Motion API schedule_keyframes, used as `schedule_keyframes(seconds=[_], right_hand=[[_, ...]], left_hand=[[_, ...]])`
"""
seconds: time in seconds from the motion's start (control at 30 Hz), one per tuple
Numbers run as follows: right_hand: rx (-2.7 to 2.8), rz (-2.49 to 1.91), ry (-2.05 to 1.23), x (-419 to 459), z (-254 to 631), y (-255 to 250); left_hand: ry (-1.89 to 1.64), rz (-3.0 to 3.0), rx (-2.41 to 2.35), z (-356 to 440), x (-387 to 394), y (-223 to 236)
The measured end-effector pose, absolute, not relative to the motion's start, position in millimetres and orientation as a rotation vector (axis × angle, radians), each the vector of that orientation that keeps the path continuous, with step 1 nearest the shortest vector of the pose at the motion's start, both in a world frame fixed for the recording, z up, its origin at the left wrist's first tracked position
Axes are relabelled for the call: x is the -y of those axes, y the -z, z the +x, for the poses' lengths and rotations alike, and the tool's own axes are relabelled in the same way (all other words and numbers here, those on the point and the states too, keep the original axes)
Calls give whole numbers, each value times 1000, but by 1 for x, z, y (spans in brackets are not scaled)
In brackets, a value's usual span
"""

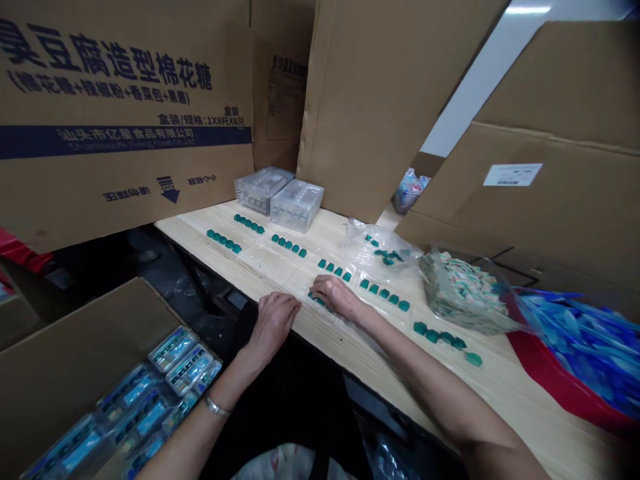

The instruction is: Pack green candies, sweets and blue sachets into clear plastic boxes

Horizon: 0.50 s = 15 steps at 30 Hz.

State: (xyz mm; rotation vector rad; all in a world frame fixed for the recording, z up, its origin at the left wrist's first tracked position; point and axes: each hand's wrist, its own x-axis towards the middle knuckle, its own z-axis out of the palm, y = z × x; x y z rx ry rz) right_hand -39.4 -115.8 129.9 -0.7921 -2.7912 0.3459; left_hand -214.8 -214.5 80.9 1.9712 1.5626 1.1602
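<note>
My right hand (334, 295) is over a clear tray on the table, its fingers bent down and closed on a small dark green piece at the end of a row of green pieces (320, 302). My left hand (275, 322) rests at the table's front edge, fingers bent and pressed together; whatever they may hold is hidden. Further rows of green pieces lie in clear trays, one at the far left (223, 241), one beyond my right hand (334, 270) and one at its right (385, 294). A clear bag (383, 247) with loose green pieces lies behind.
Stacked clear plastic boxes (296, 204) stand at the back. At right are a bag of small packets (463, 290) and a red basin (555, 380) of blue packets. An open carton (100, 320) with filled boxes sits lower left. Large cartons (125, 177) wall the table.
</note>
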Motion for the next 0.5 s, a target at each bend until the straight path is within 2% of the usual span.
schedule_keyframes(seconds=[0.27, 0.37, 0.5], right_hand=[[2897, -873, -141, 127, -43, -131], [2695, -895, -73, 143, -16, -147], [2449, -1046, -100, 183, 44, -176]], left_hand=[[-1121, 2209, -1644, -221, 212, -79], [-1190, 2259, -1546, -227, 192, -84], [-1132, 2235, -1367, -204, 155, -118]])
